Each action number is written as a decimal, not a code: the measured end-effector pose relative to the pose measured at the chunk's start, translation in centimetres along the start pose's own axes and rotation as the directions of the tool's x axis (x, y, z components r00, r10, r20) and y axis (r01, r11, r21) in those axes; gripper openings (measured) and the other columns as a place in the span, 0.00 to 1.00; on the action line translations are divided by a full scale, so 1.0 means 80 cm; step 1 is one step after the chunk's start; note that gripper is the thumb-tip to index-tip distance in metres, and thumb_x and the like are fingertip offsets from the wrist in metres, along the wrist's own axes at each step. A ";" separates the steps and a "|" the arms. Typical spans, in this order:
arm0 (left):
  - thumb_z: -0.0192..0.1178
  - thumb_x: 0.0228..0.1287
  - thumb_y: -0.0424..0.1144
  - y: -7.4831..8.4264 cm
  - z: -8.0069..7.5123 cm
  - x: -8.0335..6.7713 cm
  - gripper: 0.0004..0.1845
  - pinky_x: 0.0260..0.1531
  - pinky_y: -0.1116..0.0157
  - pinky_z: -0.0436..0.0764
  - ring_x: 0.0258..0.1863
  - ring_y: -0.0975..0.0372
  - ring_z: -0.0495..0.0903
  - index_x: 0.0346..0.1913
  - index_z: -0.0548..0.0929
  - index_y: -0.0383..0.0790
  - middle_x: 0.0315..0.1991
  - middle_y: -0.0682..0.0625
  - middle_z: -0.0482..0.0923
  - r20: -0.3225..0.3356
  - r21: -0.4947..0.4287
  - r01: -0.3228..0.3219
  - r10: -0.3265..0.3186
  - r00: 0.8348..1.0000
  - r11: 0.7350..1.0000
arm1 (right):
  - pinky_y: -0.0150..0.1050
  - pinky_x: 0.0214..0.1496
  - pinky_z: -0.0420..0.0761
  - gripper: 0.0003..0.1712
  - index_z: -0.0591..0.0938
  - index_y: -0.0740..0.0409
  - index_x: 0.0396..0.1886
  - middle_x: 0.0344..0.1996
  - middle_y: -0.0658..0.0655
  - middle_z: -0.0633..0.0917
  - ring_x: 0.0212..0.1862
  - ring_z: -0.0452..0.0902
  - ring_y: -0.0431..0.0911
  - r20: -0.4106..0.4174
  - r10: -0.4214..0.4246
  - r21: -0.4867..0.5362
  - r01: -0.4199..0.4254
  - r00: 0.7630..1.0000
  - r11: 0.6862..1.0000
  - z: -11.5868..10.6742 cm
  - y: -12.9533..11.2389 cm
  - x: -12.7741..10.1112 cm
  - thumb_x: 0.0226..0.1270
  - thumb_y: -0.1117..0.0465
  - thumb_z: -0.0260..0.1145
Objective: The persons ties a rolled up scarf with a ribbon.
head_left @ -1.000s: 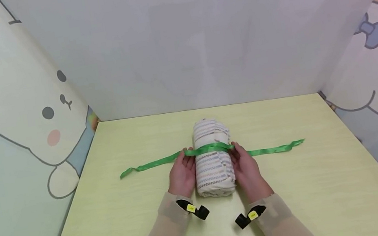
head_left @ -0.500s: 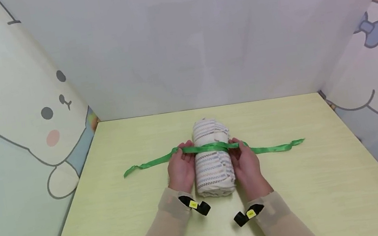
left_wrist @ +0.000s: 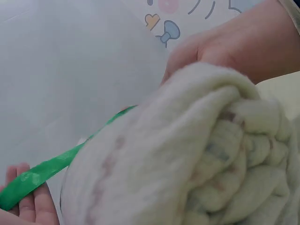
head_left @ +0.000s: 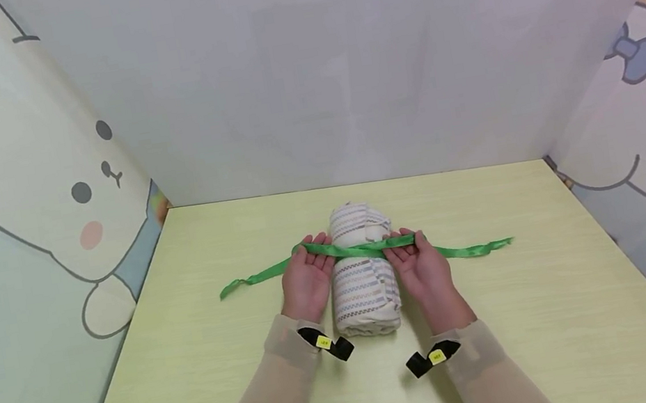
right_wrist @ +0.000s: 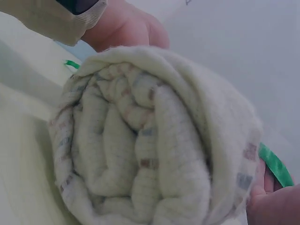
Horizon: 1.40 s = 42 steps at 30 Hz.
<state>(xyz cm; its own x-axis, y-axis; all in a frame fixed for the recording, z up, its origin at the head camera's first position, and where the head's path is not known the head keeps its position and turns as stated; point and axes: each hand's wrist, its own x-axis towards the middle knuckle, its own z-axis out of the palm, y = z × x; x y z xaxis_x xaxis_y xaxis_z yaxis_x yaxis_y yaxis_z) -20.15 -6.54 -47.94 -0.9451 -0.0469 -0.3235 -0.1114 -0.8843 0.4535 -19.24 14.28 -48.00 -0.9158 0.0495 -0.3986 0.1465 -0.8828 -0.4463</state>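
Green satin ribbon (head_left: 356,250) lay crosswise over the cream striped rolled towel (head_left: 364,279), whose long axis pointed away from me mid-table. My left hand (head_left: 306,279) and right hand (head_left: 420,265) flanked it equally, each pinching ribbon.

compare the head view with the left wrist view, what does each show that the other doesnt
Only the head view shows the green table, the ribbon's two loose ends lying on it, and both sleeves. Only the left wrist view shows the spiral layers at the rolled towel's end, close up. Both show the green ribbon across the towel, the left hand and the right hand.
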 end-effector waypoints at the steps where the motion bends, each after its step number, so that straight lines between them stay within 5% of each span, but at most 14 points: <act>1: 0.38 0.87 0.42 0.000 0.001 0.000 0.16 0.62 0.55 0.76 0.68 0.45 0.72 0.62 0.70 0.35 0.50 0.40 0.83 -0.007 -0.007 0.007 -0.007 1.000 1.000 | 0.48 0.70 0.72 0.20 0.71 0.60 0.57 0.47 0.60 0.81 0.65 0.75 0.54 0.002 0.017 0.005 -0.017 1.000 1.000 0.001 -0.001 0.000 0.86 0.49 0.44; 5: 0.41 0.86 0.42 0.000 0.006 0.000 0.14 0.56 0.59 0.79 0.53 0.52 0.80 0.57 0.73 0.38 0.42 0.45 0.81 -0.015 -0.013 0.035 -0.035 0.999 0.999 | 0.48 0.66 0.76 0.17 0.72 0.59 0.50 0.39 0.58 0.81 0.54 0.81 0.51 0.013 0.054 0.003 -0.054 0.998 0.999 0.003 -0.005 0.003 0.85 0.49 0.46; 12: 0.42 0.86 0.42 0.000 0.014 -0.001 0.12 0.44 0.65 0.77 0.33 0.61 0.75 0.51 0.75 0.41 0.32 0.52 0.74 0.041 0.003 0.056 -0.056 0.998 0.998 | 0.41 0.56 0.80 0.16 0.75 0.58 0.41 0.30 0.55 0.77 0.38 0.78 0.47 0.107 0.061 -0.022 -0.059 0.992 0.998 0.005 -0.008 0.005 0.84 0.51 0.50; 19: 0.45 0.85 0.41 -0.004 0.020 0.004 0.10 0.38 0.67 0.76 0.27 0.63 0.73 0.48 0.76 0.42 0.26 0.54 0.72 0.104 0.106 0.068 -0.079 0.992 0.992 | 0.33 0.34 0.70 0.17 0.76 0.57 0.38 0.24 0.50 0.69 0.26 0.65 0.41 0.149 0.024 -0.253 0.015 0.989 0.967 0.010 -0.006 0.008 0.85 0.53 0.48; 22: 0.46 0.85 0.40 -0.007 0.022 0.005 0.09 0.33 0.68 0.74 0.25 0.64 0.70 0.49 0.76 0.40 0.24 0.54 0.70 0.142 0.228 0.055 -0.089 0.986 0.972 | 0.33 0.30 0.68 0.16 0.77 0.59 0.42 0.23 0.50 0.67 0.24 0.62 0.41 0.145 -0.011 -0.422 0.072 0.989 0.904 0.012 -0.005 0.009 0.85 0.52 0.51; 27: 0.46 0.85 0.40 -0.008 0.026 0.003 0.11 0.30 0.69 0.73 0.26 0.63 0.69 0.51 0.77 0.37 0.28 0.52 0.71 0.224 0.426 -0.003 -0.102 0.969 0.905 | 0.33 0.29 0.66 0.16 0.76 0.63 0.52 0.21 0.50 0.63 0.24 0.58 0.42 0.216 -0.084 -0.630 0.205 0.973 0.749 0.015 -0.005 0.009 0.84 0.53 0.54; 36: 0.50 0.84 0.44 -0.008 0.033 -0.001 0.15 0.30 0.69 0.74 0.27 0.63 0.73 0.55 0.81 0.37 0.39 0.47 0.83 0.278 0.709 -0.109 -0.135 0.951 0.697 | 0.32 0.28 0.71 0.16 0.78 0.63 0.52 0.18 0.48 0.68 0.22 0.63 0.40 0.271 -0.161 -0.810 0.315 0.949 0.495 0.027 -0.002 0.010 0.83 0.53 0.58; 42: 0.52 0.82 0.44 -0.012 0.035 -0.004 0.15 0.28 0.70 0.72 0.27 0.63 0.73 0.58 0.84 0.40 0.46 0.46 0.88 0.307 0.752 -0.172 -0.107 0.946 0.637 | 0.32 0.24 0.66 0.15 0.82 0.61 0.51 0.17 0.47 0.71 0.19 0.63 0.39 0.346 -0.113 -0.847 0.362 0.931 0.389 0.038 0.000 0.006 0.82 0.53 0.60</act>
<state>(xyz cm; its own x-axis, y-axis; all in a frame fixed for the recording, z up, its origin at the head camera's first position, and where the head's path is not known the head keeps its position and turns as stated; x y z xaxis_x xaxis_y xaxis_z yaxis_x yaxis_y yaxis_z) -20.61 -4.40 -45.92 -0.9761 0.1932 -0.0992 -0.1392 -0.2056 0.9687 -20.83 12.90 -45.74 -0.9989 -0.0161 -0.0437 0.0425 0.0699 -0.9966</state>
